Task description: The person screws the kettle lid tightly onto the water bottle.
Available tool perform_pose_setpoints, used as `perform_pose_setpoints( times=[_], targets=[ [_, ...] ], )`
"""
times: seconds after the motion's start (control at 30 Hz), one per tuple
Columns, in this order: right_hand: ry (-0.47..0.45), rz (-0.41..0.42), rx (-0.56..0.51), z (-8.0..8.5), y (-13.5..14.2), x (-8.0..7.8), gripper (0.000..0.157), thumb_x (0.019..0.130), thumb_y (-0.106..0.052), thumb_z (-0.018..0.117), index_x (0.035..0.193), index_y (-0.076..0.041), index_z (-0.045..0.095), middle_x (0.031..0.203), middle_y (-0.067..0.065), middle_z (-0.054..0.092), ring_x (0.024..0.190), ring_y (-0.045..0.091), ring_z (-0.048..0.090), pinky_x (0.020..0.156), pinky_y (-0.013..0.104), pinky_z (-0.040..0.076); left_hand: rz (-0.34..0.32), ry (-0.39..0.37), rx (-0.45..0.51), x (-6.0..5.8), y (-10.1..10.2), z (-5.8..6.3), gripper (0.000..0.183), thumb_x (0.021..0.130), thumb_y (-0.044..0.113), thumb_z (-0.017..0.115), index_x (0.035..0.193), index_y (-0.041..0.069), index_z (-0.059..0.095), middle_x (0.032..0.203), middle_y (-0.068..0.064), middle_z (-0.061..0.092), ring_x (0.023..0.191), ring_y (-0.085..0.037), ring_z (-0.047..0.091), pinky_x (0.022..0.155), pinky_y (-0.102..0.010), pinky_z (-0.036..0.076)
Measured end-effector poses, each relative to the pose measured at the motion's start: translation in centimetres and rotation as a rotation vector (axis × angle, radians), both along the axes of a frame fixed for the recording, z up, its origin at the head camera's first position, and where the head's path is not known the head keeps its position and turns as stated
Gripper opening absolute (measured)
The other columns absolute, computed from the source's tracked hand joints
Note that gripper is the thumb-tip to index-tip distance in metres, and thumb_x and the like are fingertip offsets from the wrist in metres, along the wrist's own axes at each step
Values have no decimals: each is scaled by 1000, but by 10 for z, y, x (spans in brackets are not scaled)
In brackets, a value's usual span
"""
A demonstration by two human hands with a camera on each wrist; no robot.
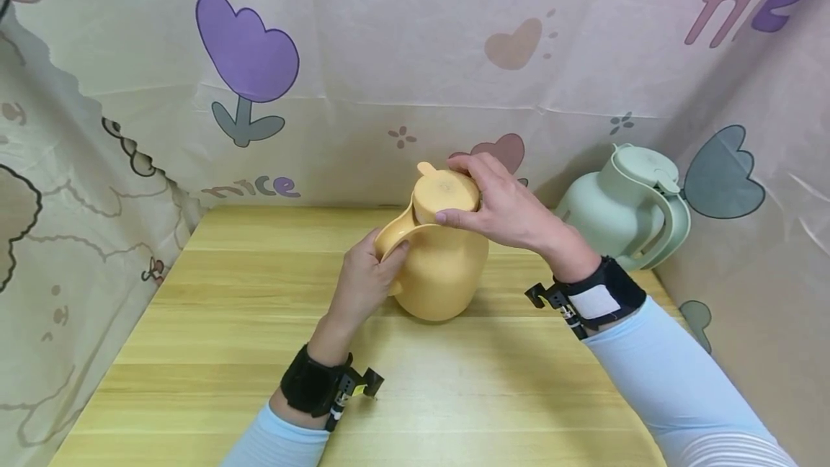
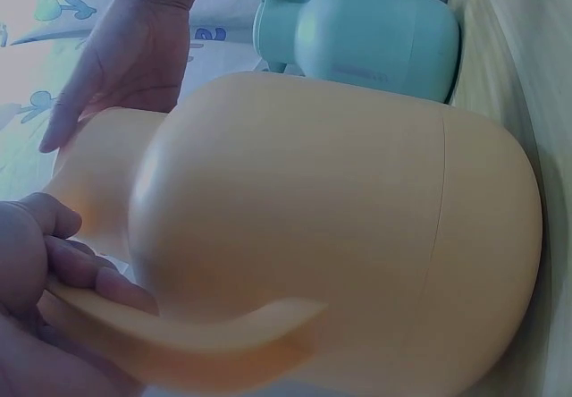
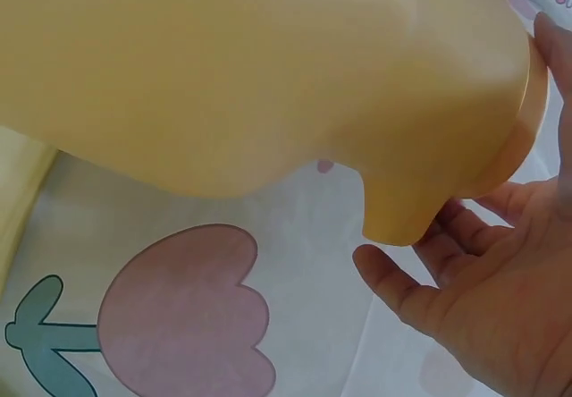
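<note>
A yellow thermos jug (image 1: 442, 276) stands upright on the wooden table. Its handle (image 1: 389, 230) is gripped by my left hand (image 1: 364, 276), with the thumb lying over it. My right hand (image 1: 512, 204) holds the round yellow lid (image 1: 447, 192) at the jug's top, thumb on the near side and fingers at the far side. In the right wrist view that hand (image 3: 487, 276) curves about the lid's rim (image 3: 527, 138), close to the spout (image 3: 393, 205). The left wrist view shows the jug's body (image 2: 331, 209) and the fingers (image 2: 80, 263) around the handle.
A pale green thermos jug (image 1: 606, 211) stands at the back right, behind my right forearm. The light wooden table (image 1: 214, 352) spreads out in front. Printed cloth (image 1: 363, 34) hangs behind and along both sides.
</note>
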State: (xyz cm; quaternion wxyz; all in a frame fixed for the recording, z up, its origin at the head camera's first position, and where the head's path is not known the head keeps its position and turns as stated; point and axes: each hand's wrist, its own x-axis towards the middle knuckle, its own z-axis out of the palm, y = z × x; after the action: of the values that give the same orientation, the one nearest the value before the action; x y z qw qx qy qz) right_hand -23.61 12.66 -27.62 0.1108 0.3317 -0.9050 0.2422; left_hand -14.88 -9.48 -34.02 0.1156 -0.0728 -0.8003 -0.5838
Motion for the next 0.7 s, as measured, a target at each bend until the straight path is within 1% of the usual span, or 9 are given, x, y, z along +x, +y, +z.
perform_pose_setpoints(
  times=[0.1,0.23,0.33,0.4,0.47,0.53,0.7],
  targets=[
    [-24,11,-3,1,2,1,83,76,-66,68,137,-15,42,131,3,47,116,20,41,96,47,41,-4,-1,0,0,0,-1,17,93,18,64,101,3,62,81,-14,59,72,-25,54,59,-32,46],
    [-76,54,-16,5,5,2,80,80,-58,69,140,-15,39,137,3,45,123,20,40,101,48,38,-15,-2,3,0,0,-1,17,93,18,64,101,3,62,82,-14,59,73,-24,55,59,-32,46],
    [-95,81,-12,8,7,2,77,82,-51,69,142,-17,37,139,5,45,122,20,41,101,48,38,-17,-3,4,0,0,-1,16,93,17,63,101,4,61,82,-14,60,73,-24,55,60,-32,46],
    [-93,83,-9,8,6,3,75,82,-49,69,143,-18,37,136,6,47,118,19,43,99,47,39,-16,-4,3,0,0,-1,16,94,18,63,101,4,62,81,-14,59,72,-24,55,59,-32,46],
    [-86,75,-7,6,5,3,75,82,-51,69,142,-19,38,135,5,47,118,19,43,98,47,39,-16,-7,2,0,0,-1,16,94,18,63,101,4,61,82,-13,59,73,-24,55,59,-32,46],
    [-75,51,-13,4,3,3,76,81,-56,68,140,-18,39,133,3,47,115,18,43,96,46,40,-14,-11,1,0,0,0,16,94,18,63,101,4,61,81,-13,59,72,-24,55,59,-32,46],
    [-53,-9,-23,1,-1,3,82,74,-69,67,134,-18,43,127,1,46,108,16,43,90,42,44,-1,-14,-1,1,1,0,16,93,18,64,100,4,61,80,-13,57,72,-24,54,59,-32,45]
  ],
)
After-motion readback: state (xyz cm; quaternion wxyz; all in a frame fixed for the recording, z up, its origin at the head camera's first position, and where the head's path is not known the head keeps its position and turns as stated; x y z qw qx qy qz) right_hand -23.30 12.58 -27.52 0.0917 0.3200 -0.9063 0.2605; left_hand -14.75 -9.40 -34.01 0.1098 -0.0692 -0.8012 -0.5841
